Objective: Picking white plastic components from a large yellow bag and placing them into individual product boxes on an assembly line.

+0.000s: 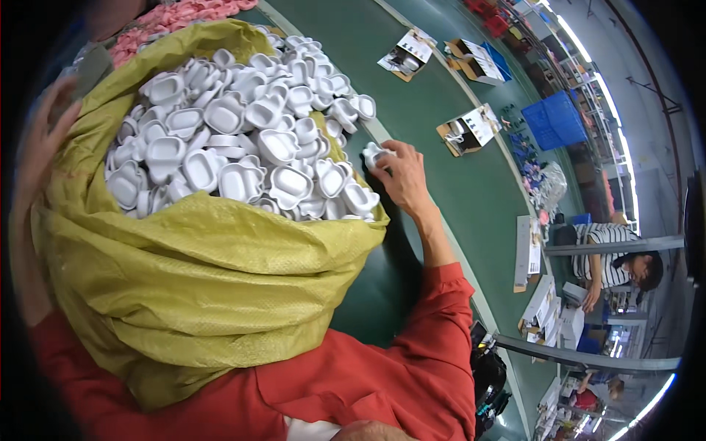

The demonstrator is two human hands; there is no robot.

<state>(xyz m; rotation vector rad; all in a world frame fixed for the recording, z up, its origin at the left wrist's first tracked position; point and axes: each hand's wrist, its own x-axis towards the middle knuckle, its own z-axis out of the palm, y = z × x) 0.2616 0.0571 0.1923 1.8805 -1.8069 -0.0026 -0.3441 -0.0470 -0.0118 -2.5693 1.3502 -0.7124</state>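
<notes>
A large yellow-green woven sack [220, 272] stands in front of me with its mouth rolled open. It is heaped with small white plastic dishes [224, 115], each with a hollow middle and a shaped rim. Some spill over the sack's far right edge. Just right of the sack, beside the green conveyor belt, my right hand [401, 176] is closed on one white plastic dish [373, 155], partly hidden by the fingers. Along the sack's left side, my left hand [53, 125] has its fingers stretched out and apart, with nothing visible in it.
Several open cartons, including one white and brown carton [469, 130], stand along the green belt [441, 184]. Pink pieces [173, 28] are piled beyond the sack. A blue crate [554, 120] is across the belt. At right, a person in a striped shirt [607, 253] works among boxes.
</notes>
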